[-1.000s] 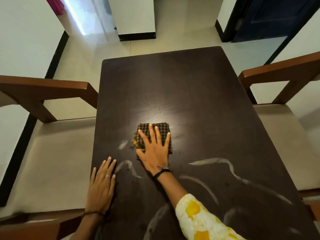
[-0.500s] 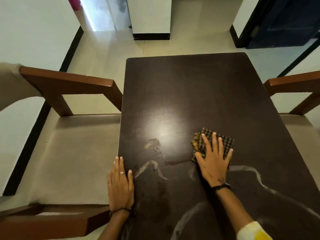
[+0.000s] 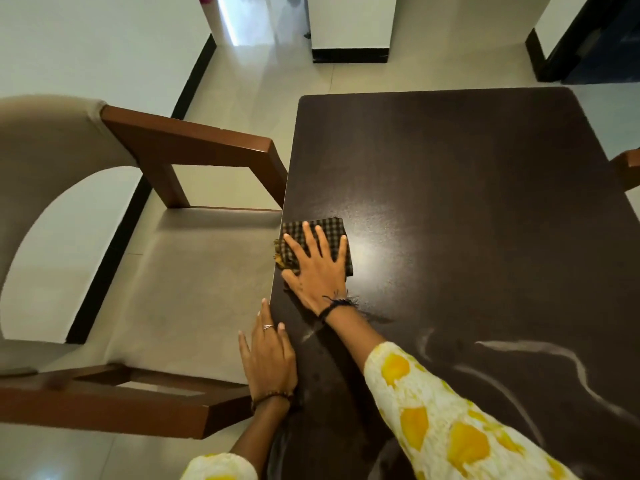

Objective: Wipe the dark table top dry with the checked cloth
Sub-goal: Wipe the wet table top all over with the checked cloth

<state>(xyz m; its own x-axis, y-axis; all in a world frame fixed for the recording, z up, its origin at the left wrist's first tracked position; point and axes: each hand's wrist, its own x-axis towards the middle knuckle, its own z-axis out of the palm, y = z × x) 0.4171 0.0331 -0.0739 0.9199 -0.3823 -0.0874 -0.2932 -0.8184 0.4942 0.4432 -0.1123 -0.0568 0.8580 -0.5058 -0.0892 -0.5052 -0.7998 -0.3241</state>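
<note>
Nearest, at about 6 o'clock, the left hand (image 3: 268, 358) lies flat across the left edge of the dark table (image 3: 467, 209), fingers (image 3: 265, 313) straight and holding nothing, a ring on one of them. Pale wet streaks (image 3: 540, 362) curve over the table at 4 o'clock. Farther out, toward the middle of the view, the right hand (image 3: 317, 268) presses flat on the folded checked cloth (image 3: 329, 230), its fingers spread and straight on top of it. That cloth sits right at the table's left edge. At 9 o'clock, a wooden-armed chair (image 3: 194, 147) stands just beside the table.
</note>
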